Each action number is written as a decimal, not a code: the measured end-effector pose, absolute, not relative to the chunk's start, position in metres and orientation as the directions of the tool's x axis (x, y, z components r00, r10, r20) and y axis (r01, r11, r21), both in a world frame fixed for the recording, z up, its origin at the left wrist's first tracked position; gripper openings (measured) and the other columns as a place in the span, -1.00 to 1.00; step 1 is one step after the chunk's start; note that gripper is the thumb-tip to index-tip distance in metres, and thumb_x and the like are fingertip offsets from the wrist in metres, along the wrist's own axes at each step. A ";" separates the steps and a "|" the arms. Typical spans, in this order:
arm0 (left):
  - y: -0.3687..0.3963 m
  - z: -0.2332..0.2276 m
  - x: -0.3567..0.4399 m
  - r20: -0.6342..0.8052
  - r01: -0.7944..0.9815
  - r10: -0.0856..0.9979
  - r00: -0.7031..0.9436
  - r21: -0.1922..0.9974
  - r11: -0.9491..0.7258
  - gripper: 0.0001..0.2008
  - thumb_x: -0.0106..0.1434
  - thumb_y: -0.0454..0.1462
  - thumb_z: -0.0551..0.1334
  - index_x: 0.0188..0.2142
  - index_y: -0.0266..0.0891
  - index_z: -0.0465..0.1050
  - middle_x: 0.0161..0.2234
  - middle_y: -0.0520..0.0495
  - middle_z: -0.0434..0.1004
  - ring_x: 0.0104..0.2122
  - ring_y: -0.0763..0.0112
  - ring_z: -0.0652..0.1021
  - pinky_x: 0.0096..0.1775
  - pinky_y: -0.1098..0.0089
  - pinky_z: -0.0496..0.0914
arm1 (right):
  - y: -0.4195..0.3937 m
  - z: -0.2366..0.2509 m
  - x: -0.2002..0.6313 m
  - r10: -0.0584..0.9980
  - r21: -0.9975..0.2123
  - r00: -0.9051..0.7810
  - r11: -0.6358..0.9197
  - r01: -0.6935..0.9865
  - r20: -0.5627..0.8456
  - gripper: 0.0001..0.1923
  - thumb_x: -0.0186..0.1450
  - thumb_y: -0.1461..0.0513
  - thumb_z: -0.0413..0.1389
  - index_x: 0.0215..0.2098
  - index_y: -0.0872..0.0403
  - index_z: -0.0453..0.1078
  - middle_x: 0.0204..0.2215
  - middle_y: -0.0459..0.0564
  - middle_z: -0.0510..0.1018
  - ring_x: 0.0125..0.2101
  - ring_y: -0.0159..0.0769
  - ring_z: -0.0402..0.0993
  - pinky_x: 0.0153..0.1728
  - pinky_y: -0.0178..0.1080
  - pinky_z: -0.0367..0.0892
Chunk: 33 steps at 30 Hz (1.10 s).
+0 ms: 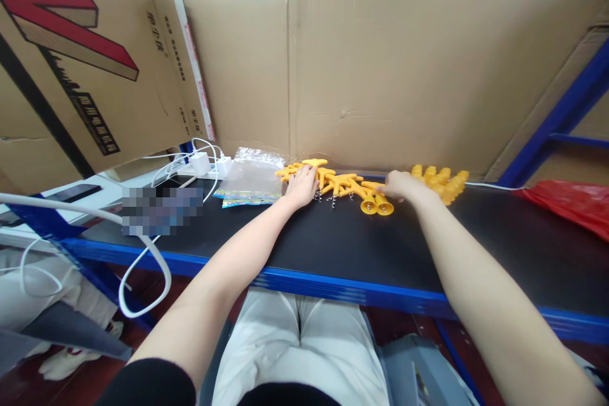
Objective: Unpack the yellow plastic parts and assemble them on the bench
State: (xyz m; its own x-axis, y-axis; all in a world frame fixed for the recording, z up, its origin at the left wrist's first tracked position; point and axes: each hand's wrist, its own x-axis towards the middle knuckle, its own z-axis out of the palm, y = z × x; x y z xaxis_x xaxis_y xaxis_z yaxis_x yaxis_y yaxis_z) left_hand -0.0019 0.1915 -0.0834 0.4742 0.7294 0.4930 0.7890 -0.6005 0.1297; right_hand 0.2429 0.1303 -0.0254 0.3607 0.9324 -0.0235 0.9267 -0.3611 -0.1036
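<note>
A tall cardboard panel [390,70], its right end running out of sight, backs a black-topped bench [352,254] where a person in pale trousers [304,349] works, seen from our side only in part. A printed carton [95,44] is cut off at left, and a red plastic sheet or bag [578,203] runs out of view at right. Beside the white chargers [200,163], one item [162,210] is too blurred to identify. Clear plastic packets [257,177] lie just left of the main yellow pile [335,183], the branching pieces strung along the back of the bench, too tangled to count; a second yellow cluster [447,183] sits partly behind the right forearm. The left hand [302,187] lies palm down on the pile's left part, its fingers extended; whether they grasp anything cannot be told. The right hand [399,185] curls narrowly at the end of a yellow piece beside two flared cups [377,204], its fingertips hard to make out, so pinch or mere touch is unclear. Thin silver spirals [333,202] hang below the branches, blurring into the dark surface
</note>
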 end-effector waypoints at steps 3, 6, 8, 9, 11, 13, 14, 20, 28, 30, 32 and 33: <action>0.192 -0.084 0.000 0.498 0.774 0.712 0.495 0.121 -0.622 -0.62 0.33 -0.29 -0.03 0.13 -0.25 0.21 0.14 -0.23 0.23 0.12 0.20 0.29 0.08 0.17 0.24 | 0.132 -0.031 0.237 0.931 -0.120 0.343 -0.358 0.926 -0.125 -0.73 0.19 0.08 0.15 -0.45 0.14 0.48 -0.60 0.13 0.48 -0.51 -0.13 0.46 -0.36 -0.11 0.30; 0.192 -0.085 0.002 0.488 0.765 0.708 0.511 0.117 -0.633 -0.61 0.34 -0.27 -0.04 0.13 -0.26 0.21 0.19 -0.22 0.19 0.16 0.19 0.26 0.11 0.15 0.21 | 0.135 -0.035 0.237 0.922 -0.144 0.347 -0.372 0.917 -0.172 -0.75 0.16 0.12 0.16 -0.38 0.16 0.51 -0.53 0.20 0.52 -0.44 -0.07 0.48 -0.31 -0.08 0.30; 0.191 -0.085 0.003 0.463 0.769 0.721 0.515 0.122 -0.628 -0.57 0.36 -0.22 -0.06 0.19 -0.25 0.16 0.26 -0.21 0.12 0.22 0.15 0.19 0.15 0.08 0.17 | 0.138 -0.037 0.237 0.916 -0.148 0.357 -0.384 0.911 -0.181 -0.76 0.12 0.16 0.18 -0.34 0.18 0.52 -0.50 0.23 0.53 -0.40 -0.04 0.49 -0.30 -0.09 0.30; 0.190 -0.085 0.003 0.446 0.772 0.732 0.516 0.128 -0.622 -0.54 0.37 -0.20 -0.08 0.22 -0.25 0.12 0.28 -0.21 0.07 0.24 0.14 0.16 0.16 0.05 0.14 | 0.139 -0.038 0.236 0.915 -0.141 0.366 -0.390 0.910 -0.170 -0.76 0.10 0.19 0.18 -0.32 0.19 0.53 -0.49 0.24 0.53 -0.38 -0.04 0.49 -0.31 -0.10 0.30; 0.189 -0.085 0.004 0.408 0.778 0.752 0.518 0.141 -0.612 -0.50 0.38 -0.16 -0.11 0.27 -0.24 0.04 0.32 -0.18 -0.02 0.27 0.13 0.09 0.19 0.00 0.09 | 0.139 -0.039 0.236 0.917 -0.119 0.381 -0.394 0.912 -0.114 -0.72 0.09 0.20 0.17 -0.28 0.21 0.53 -0.45 0.27 0.54 -0.34 -0.01 0.49 -0.32 -0.12 0.30; 0.188 -0.085 0.004 0.377 0.781 0.766 0.521 0.149 -0.606 -0.47 0.38 -0.14 -0.13 0.30 -0.23 -0.03 0.34 -0.16 -0.09 0.30 0.13 0.04 0.20 -0.02 0.06 | 0.137 -0.038 0.235 0.920 -0.103 0.392 -0.392 0.914 -0.028 -0.67 0.08 0.19 0.17 -0.23 0.22 0.52 -0.37 0.30 0.55 -0.27 0.01 0.49 -0.31 -0.12 0.30; 0.188 -0.085 0.004 0.367 0.783 0.769 0.523 0.151 -0.604 -0.46 0.38 -0.14 -0.14 0.31 -0.24 -0.05 0.35 -0.16 -0.11 0.30 0.14 0.02 0.21 -0.03 0.05 | 0.136 -0.036 0.234 0.915 -0.101 0.402 -0.398 0.912 0.022 -0.64 0.08 0.17 0.17 -0.20 0.21 0.51 -0.32 0.31 0.55 -0.24 0.03 0.48 -0.31 -0.12 0.29; 0.188 -0.085 0.003 0.365 0.787 0.776 0.515 0.157 -0.596 -0.45 0.37 -0.10 -0.14 0.30 -0.22 -0.03 0.35 -0.17 -0.12 0.31 0.10 -0.01 0.20 -0.08 0.04 | 0.125 -0.022 0.226 0.896 -0.053 0.343 -0.343 0.938 0.282 -0.67 0.20 0.12 0.03 -0.20 0.15 0.47 -0.24 0.25 0.54 -0.21 0.02 0.47 -0.29 -0.13 0.24; 0.181 -0.071 0.000 0.642 0.682 0.564 0.519 0.086 -0.726 -0.49 0.38 -0.22 -0.07 0.30 -0.18 -0.02 0.24 -0.26 0.12 0.18 0.17 0.25 0.13 0.09 0.18 | 0.130 -0.038 0.206 0.883 0.182 -0.160 0.087 0.979 0.441 -0.77 0.31 0.19 -0.09 -0.26 0.13 0.35 -0.27 0.14 0.53 -0.30 -0.16 0.42 -0.29 -0.21 0.08; 0.181 -0.069 -0.002 0.670 0.629 0.484 0.563 0.032 -0.777 -0.50 0.37 -0.22 -0.02 0.28 -0.14 0.02 0.18 -0.25 0.19 0.11 0.19 0.33 0.09 0.14 0.24 | 0.131 -0.043 0.201 0.828 0.248 -0.304 0.207 0.946 0.471 -0.79 0.31 0.20 -0.09 -0.26 0.13 0.33 -0.26 0.14 0.51 -0.29 -0.18 0.39 -0.28 -0.22 0.04; 0.183 -0.069 -0.003 0.647 0.603 0.456 0.611 -0.008 -0.798 -0.52 0.36 -0.21 0.02 0.26 -0.14 0.09 0.09 -0.25 0.30 0.01 0.21 0.41 0.03 0.18 0.30 | 0.131 -0.046 0.195 0.759 0.301 -0.418 0.300 0.905 0.499 -0.78 0.33 0.20 -0.11 -0.26 0.13 0.33 -0.27 0.13 0.49 -0.29 -0.19 0.38 -0.26 -0.21 0.02; 0.184 -0.069 -0.003 0.629 0.606 0.463 0.624 -0.016 -0.796 -0.53 0.35 -0.20 0.04 0.24 -0.16 0.13 0.04 -0.24 0.34 -0.04 0.22 0.45 -0.01 0.20 0.32 | 0.130 -0.046 0.192 0.729 0.321 -0.458 0.332 0.887 0.509 -0.76 0.35 0.21 -0.13 -0.26 0.14 0.33 -0.28 0.12 0.49 -0.29 -0.20 0.38 -0.24 -0.20 0.01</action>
State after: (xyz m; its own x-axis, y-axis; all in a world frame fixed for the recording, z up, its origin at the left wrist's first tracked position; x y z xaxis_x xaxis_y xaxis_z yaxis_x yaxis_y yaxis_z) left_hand -0.0031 0.1844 -0.0690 0.6242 0.4628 0.6294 0.6056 -0.7956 -0.0157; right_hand 0.1922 0.1305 -0.0464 -0.4575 0.7288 0.5094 0.8869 0.3325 0.3208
